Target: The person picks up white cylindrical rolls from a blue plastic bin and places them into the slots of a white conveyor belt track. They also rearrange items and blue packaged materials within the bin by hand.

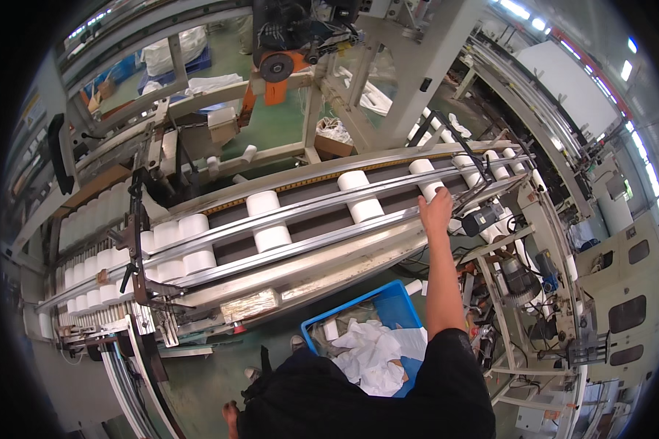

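Note:
My right hand (435, 210) reaches across the near metal guide rail and touches the near end of a white paper roll (424, 171) on the conveyor belt (307, 207). Whether its fingers close round the roll is hard to see. Further white rolls, such as one in the middle (269, 220) and one nearer my hand (361, 196), lie crosswise on the belt under the metal guide rails. At the belt's left end several rolls (196, 243) lie side by side. My left hand (230, 412) hangs low beside my body at the bottom edge, partly hidden, with no object visible in it.
Below the conveyor stands a blue plastic bin (398, 299) with crumpled white paper (370, 351). An electric motor (480, 219) and a black bracket (467, 142) are close to my right hand. A red button (238, 328) sits under the conveyor's near edge. Machine frames surround the line.

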{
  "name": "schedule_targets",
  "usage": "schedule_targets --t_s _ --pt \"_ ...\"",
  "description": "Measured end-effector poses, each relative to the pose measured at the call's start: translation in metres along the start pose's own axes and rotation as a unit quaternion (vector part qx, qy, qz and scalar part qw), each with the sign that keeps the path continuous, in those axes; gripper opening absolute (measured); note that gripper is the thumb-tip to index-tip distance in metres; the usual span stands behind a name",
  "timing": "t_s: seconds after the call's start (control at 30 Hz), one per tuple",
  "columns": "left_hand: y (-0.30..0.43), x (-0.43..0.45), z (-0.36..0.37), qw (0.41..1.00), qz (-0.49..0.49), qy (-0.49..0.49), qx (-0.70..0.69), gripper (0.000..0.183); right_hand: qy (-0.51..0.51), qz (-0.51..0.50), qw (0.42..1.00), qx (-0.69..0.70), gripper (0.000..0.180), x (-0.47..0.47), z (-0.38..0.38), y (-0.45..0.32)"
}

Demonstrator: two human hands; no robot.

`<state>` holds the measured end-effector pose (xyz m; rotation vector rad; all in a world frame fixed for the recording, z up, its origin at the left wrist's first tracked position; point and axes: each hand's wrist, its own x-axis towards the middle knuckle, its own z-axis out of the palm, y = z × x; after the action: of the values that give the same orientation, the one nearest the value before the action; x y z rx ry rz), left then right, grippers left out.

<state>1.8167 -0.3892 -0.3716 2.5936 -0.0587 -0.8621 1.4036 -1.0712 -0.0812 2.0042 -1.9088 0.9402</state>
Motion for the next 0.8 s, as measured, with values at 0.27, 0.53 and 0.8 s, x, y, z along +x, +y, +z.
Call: schedule_targets --t_s 0.27,0.53,0.8 --pt "-0.062 0.017 0.028 0.975 0.191 0.020 -0.113 0.034 -0.164 0.071 0.984 -0.022 0.060 0.019 0.033 0.008" --pt "-0.069 -0.008 0.050 0.963 0.270 -0.009 0.013 0.030 -0.192 -0.023 0.981 0.030 0.072 -0.059 0.025 -0.114" --pt "-0.098 -0.012 0.073 0.806 0.465 0.247 0.270 0.014 -0.248 -0.178 0.940 0.150 0.065 -0.140 0.005 -0.254"
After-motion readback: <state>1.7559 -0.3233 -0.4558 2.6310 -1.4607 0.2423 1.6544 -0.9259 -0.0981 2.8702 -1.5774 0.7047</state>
